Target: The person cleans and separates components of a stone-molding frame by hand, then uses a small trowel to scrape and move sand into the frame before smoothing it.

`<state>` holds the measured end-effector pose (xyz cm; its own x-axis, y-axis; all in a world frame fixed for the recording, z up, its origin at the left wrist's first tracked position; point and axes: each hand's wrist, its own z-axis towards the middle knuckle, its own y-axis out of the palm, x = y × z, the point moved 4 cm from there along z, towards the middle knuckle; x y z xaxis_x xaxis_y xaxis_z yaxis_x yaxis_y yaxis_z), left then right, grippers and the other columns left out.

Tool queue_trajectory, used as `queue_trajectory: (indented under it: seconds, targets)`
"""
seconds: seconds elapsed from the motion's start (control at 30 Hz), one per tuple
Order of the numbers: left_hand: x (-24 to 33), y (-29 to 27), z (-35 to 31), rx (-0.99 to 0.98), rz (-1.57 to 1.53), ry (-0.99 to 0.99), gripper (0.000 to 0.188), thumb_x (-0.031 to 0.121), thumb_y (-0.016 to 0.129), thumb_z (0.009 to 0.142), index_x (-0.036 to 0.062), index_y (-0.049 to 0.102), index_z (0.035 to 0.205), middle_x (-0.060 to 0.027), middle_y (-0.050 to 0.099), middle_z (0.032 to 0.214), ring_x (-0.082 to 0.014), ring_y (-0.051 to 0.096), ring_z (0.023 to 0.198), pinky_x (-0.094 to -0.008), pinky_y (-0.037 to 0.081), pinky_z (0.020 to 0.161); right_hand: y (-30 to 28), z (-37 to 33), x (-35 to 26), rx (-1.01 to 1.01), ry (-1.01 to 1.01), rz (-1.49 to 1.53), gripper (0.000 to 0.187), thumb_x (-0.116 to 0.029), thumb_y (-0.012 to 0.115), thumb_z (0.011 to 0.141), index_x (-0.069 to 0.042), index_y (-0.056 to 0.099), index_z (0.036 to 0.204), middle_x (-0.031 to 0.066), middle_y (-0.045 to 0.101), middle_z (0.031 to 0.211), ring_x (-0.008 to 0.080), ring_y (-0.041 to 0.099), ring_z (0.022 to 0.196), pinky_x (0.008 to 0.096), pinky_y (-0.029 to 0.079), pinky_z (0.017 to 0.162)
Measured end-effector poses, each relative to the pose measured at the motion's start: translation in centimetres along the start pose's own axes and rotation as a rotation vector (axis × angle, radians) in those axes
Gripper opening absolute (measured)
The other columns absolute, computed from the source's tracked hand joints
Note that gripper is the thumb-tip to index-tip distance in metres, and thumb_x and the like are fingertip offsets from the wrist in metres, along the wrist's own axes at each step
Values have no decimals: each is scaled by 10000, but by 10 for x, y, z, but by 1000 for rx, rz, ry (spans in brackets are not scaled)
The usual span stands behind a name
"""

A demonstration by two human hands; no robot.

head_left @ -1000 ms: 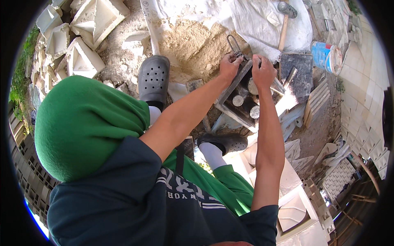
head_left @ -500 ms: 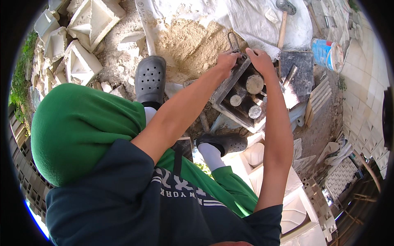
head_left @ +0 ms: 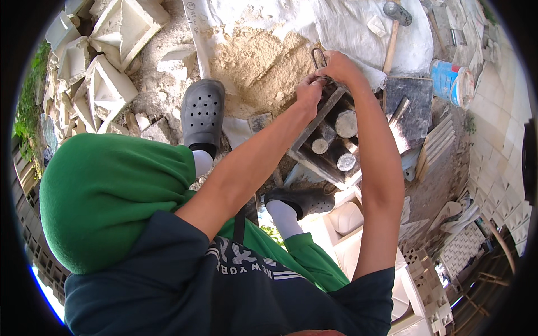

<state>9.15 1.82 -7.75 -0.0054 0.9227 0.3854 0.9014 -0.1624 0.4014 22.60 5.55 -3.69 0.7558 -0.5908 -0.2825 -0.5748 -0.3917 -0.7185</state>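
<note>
A dark rectangular mould box (head_left: 316, 124) with several round-ended cylinders (head_left: 346, 124) inside it sits tilted in front of me. At its far corner stands a bent metal loop (head_left: 318, 57), like a wire clamp. My right hand (head_left: 342, 68) reaches over the corner, its fingers closed about the loop's lower part. Just beside it my left hand (head_left: 310, 92) is closed at the same corner, fingertips pinched; what lies between them is hidden.
A heap of sand (head_left: 252, 67) lies on a white sheet (head_left: 280, 19) beyond the box. To the right are a mallet (head_left: 393, 33), a dark board (head_left: 408, 106), a blue-and-white bucket (head_left: 448, 83) and wooden slats (head_left: 434, 148). Pale cast blocks (head_left: 112, 89) are piled at left.
My right hand has moved from the box's far edge leftward and away from me to the metal loop. My left hand has shifted slightly nearer to me.
</note>
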Motion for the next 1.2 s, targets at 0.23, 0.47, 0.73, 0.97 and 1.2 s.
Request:
queue_trajectory:
  seconds: [0.23,0.47,0.73,0.97,1.2]
  targets:
    - [0,-7,-5,116,-19,-6,184,197,656,859,63,622,980,-24,630,840,-123,581,725,-278,471,627,-11,-7,-23,-69,-96,-5,418,-204,729,734,-45,636,1110,216,673,1039,366,638,1000,430,506,845]
    - [-1,-6,-5,77,-24,-4,199,222,652,862,36,651,933,-33,628,831,-128,585,750,-285,469,660,-6,-6,-20,-87,-135,6,458,-215,715,758,-70,619,1182,221,667,1042,369,631,1013,445,496,855]
    - [-1,-5,0,16,27,-129,155,181,614,918,66,643,1019,-6,609,891,-111,574,759,-266,480,674,-8,-12,-15,-69,-48,-211,590,-303,763,715,-62,601,1229,196,651,1163,360,617,1085,442,493,920]
    - [-8,-4,4,-58,-11,-92,171,162,555,966,91,664,1079,27,650,873,-94,575,720,-241,461,654,-11,-19,-16,-116,65,-197,650,-311,768,688,-41,594,1253,196,646,1177,360,620,1087,432,504,912]
    - [4,1,-4,-35,185,48,283,175,549,972,18,643,1187,-71,688,984,-133,632,843,-297,508,726,-11,-24,13,-5,101,47,657,-389,745,643,-19,648,1178,210,659,1148,339,636,1066,392,497,917]
